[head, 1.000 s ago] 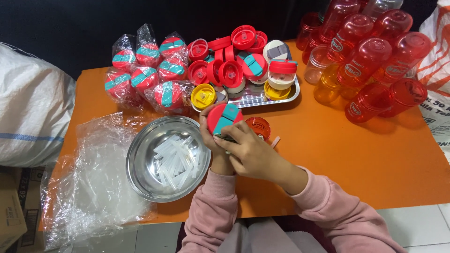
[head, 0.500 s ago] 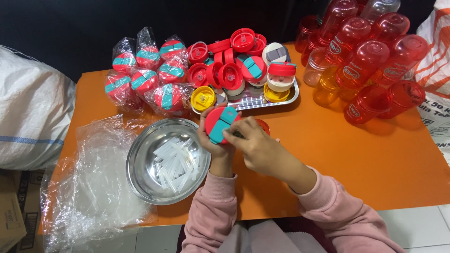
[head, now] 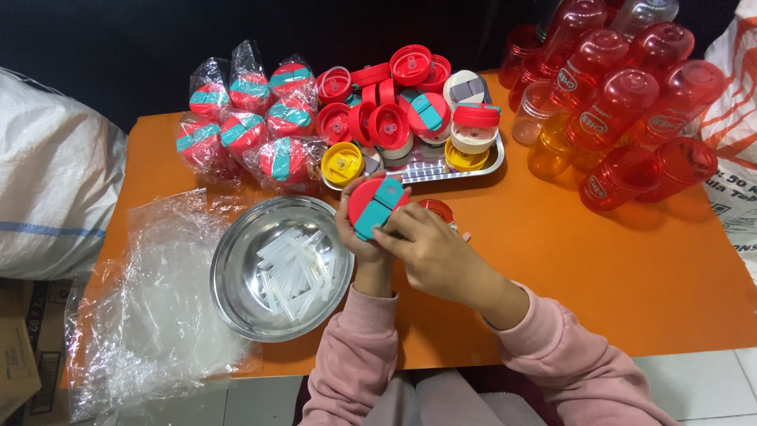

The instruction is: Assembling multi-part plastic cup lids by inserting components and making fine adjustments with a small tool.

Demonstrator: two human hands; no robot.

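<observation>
My left hand (head: 352, 230) grips a round red lid with a teal flip tab (head: 377, 205), held upright above the orange table (head: 552, 237). My right hand (head: 430, 251) presses against the lid's lower right side, fingers on the tab's end. Just behind the hands a small red cap (head: 436, 210) lies on the table. To the left stands a steel bowl (head: 236, 260) with several short clear straws (head: 296, 267) in it.
A metal tray (head: 473, 167) heaped with red, yellow and white lids sits at the back. Bagged red lids (head: 244, 130) lie back left, red and orange bottles (head: 623, 102) back right. Clear plastic bags (head: 158, 315) cover the front left; a white sack (head: 47, 189) stands beside the table.
Both hands have lifted the lid slightly and turned it, so the teal tab now faces up more. The right hand shifted from over the lid to its lower right side.
</observation>
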